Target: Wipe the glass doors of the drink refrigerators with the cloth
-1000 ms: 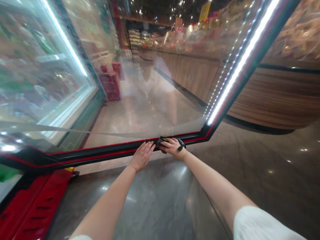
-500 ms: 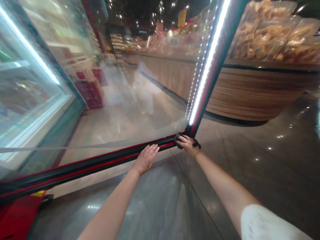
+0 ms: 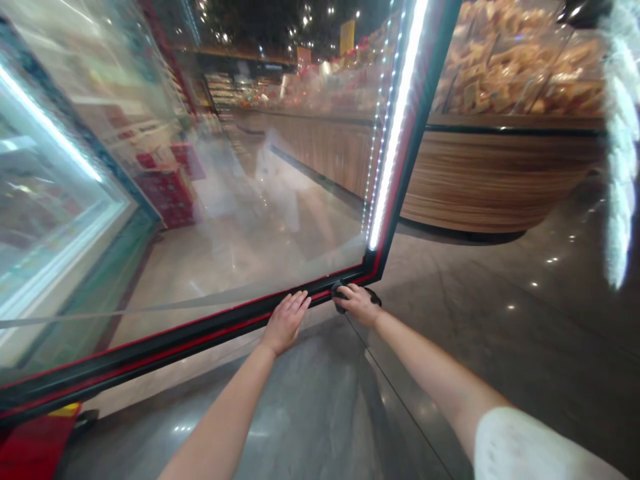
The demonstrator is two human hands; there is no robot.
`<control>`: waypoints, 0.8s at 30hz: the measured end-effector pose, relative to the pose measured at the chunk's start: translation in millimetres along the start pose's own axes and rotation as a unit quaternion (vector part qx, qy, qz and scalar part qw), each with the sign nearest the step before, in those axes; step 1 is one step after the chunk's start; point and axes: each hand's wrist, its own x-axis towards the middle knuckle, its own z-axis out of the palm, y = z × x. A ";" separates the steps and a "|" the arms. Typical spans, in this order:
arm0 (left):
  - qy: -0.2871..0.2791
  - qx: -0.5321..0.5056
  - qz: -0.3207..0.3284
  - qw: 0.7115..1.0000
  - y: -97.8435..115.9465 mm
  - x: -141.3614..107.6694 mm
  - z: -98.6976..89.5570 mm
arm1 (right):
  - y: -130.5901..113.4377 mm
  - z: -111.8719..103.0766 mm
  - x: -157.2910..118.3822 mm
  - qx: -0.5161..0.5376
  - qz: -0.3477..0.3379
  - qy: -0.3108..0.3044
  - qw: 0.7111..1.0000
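Note:
A large clear panel (image 3: 240,213) with a black frame (image 3: 190,337) striped in red stands open across the view. A bright light strip (image 3: 395,133) runs up its right side. My left hand (image 3: 287,323) lies on the lower frame with its fingers extended over the edge. Just right of it, near the frame's corner, my right hand (image 3: 359,303) is closed on a dark cloth (image 3: 339,293), which touches the frame. Part of the cloth is hidden beneath the fingers.
Beyond the panel stands a wood-sided counter (image 3: 500,180) heaped with packaged goods (image 3: 520,67). A lit cabinet (image 3: 50,200) is at the left, a red object (image 3: 35,447) at the lower left. White fuzzy strands (image 3: 620,147) hang at the right.
The panel and both hands have shifted a little left in view. My right hand and the cloth now sit slightly left of the frame's corner. White strands have appeared at the right.

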 end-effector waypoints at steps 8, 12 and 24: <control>0.010 -0.016 -0.008 1.000 -0.4 2.8 7.8 | 30.1 -16.2 -15.4 0.010 0.052 -0.039 0.998; 0.015 -0.009 -0.010 1.000 3.1 6.3 1.7 | 52.0 -26.4 -33.8 0.019 0.133 -0.001 0.991; 0.001 0.004 0.029 1.000 10.9 21.1 -12.8 | 63.1 -47.0 1.0 0.280 0.318 0.388 0.818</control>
